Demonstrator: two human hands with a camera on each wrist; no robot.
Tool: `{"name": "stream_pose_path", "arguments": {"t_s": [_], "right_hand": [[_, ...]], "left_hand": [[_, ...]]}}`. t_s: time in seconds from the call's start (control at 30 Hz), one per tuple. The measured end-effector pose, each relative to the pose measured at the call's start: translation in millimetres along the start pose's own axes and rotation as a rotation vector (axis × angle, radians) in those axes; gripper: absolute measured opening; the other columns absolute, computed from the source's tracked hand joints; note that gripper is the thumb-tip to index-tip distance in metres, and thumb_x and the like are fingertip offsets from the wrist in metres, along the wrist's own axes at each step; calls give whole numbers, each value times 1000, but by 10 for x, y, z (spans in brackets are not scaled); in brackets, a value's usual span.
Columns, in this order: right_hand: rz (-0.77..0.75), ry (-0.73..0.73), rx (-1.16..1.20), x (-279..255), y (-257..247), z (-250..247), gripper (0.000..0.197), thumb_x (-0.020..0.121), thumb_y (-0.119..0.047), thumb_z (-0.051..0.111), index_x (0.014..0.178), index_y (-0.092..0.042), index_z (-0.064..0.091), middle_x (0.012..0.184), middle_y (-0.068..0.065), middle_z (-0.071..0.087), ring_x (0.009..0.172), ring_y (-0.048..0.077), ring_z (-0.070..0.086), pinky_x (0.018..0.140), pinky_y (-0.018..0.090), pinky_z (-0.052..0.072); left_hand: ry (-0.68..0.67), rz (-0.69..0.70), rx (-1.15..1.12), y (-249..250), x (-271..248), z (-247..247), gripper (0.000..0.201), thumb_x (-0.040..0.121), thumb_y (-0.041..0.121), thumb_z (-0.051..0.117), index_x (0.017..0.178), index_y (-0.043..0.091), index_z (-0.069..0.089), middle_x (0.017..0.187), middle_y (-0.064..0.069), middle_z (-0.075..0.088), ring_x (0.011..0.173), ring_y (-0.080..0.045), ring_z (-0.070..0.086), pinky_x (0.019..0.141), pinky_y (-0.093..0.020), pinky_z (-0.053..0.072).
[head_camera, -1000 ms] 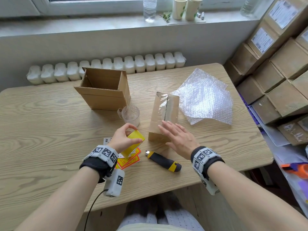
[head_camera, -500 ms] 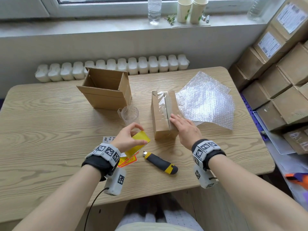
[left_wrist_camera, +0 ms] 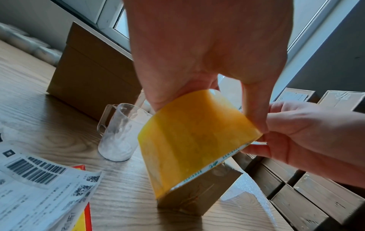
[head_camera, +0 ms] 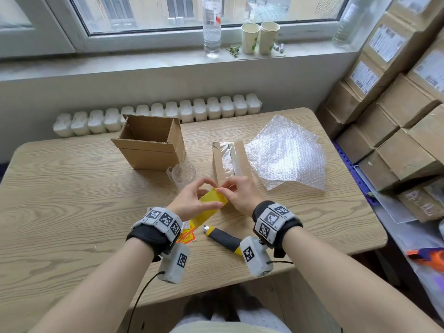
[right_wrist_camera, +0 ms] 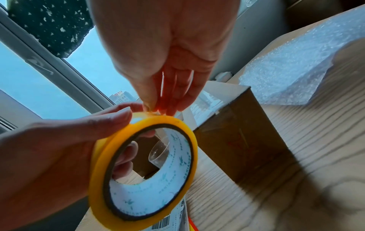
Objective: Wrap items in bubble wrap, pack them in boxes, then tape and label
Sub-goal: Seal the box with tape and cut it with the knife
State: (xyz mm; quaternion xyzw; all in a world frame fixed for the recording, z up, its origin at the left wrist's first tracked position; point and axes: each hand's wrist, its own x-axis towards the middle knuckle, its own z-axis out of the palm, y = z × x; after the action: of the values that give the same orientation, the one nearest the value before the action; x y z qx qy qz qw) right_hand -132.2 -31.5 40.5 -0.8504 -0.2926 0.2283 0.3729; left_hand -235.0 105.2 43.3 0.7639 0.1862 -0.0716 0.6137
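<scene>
My left hand grips a yellow tape roll above the table, thumb on the rim and fingers through the core. My right hand pinches the roll's top edge with thumb and fingertips; a loose tape end cannot be made out. Just beyond the hands lies a closed cardboard box with clear tape along its top seam. An open, empty cardboard box stands at the back left. A clear glass mug sits between the two boxes. Bubble wrap sheets lie right of the closed box.
A yellow and black utility knife lies near the table's front edge, under my right wrist. Printed shipping labels and red-yellow stickers lie under my left wrist. Stacked cardboard boxes fill the right side beyond the table.
My right hand left the closed box and came to the tape roll. My left hand lifted the roll off the labels and carried it right, toward the box.
</scene>
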Motion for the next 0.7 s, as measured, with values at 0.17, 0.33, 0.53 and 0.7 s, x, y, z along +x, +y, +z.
{"name": "stream_pose_path", "arguments": {"t_s": [0.17, 0.33, 0.53, 0.7], "right_hand": [[79, 18, -39, -46, 48, -17, 11, 89, -23, 62, 84, -14, 64, 89, 3, 64, 84, 18, 60, 79, 31, 50], [187, 12, 190, -63, 74, -55, 18, 90, -17, 62, 71, -16, 61, 82, 11, 68, 85, 29, 66, 83, 47, 54], [320, 19, 621, -90, -6, -175, 15, 92, -6, 57, 77, -7, 57, 78, 8, 63, 69, 16, 62, 69, 27, 56], [296, 33, 587, -134, 65, -187, 12, 79, -1, 71, 76, -2, 60, 72, 10, 62, 64, 17, 61, 61, 22, 57]], "left_hand": [[-4, -73, 121, 15, -11, -16, 42, 73, 29, 80, 107, 23, 55, 82, 5, 62, 72, -10, 60, 67, -17, 48], [-58, -88, 112, -25, -25, -56, 21, 84, 31, 70, 72, 14, 68, 63, 0, 63, 62, -14, 60, 63, -32, 50], [-10, -27, 128, 44, 48, -38, 23, 84, 30, 70, 63, 23, 64, 50, 12, 58, 52, -2, 54, 51, -15, 42], [-60, -22, 81, -44, 56, -60, 30, 88, 11, 63, 60, 20, 57, 46, 16, 51, 47, 5, 46, 51, -10, 34]]}}
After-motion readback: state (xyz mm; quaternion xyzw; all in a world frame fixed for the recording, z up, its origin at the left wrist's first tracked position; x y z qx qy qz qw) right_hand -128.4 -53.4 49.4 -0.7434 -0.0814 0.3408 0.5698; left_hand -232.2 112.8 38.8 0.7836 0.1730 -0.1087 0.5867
